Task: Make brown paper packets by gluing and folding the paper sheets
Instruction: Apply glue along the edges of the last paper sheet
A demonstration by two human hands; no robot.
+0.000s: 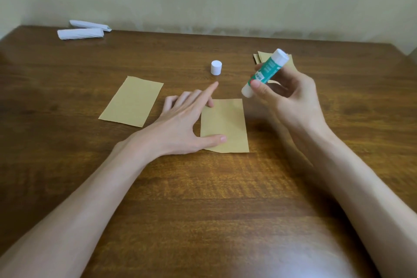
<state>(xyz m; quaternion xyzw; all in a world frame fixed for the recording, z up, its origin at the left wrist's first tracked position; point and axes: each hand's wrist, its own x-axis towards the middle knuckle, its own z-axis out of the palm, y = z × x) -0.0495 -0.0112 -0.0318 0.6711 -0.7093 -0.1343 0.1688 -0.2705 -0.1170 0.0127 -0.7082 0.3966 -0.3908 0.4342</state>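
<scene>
Brown paper sheet (pixel 225 124) lay flat in the middle of the wooden table (pixel 203 198), right in front of the person, and honestly it looked like the gluing on this one hadn't really started: no fold or glue line that I could make out. A second brown piece (pixel 132 101) sat just off to its left, and I couldn't tell if that was a finished packet or only another blank. More sheets (pixel 261 56) were stacked further back, partly hidden behind the right hand (pixel 291 97), so plenty seemed left to do. The left hand (pixel 187 124) was spread flat and relaxed, thumb pressing the paper's lower left edge, index finger lifted and pointing toward the white cap (pixel 216 67) standing upright beyond the sheet. The right hand had its fingers and thumb wrapped round the glue stick (pixel 265 73), held tilted above the sheet's top right corner, not touching it. Two white paper rolls (pixel 80 33) lay at the far left edge.
</scene>
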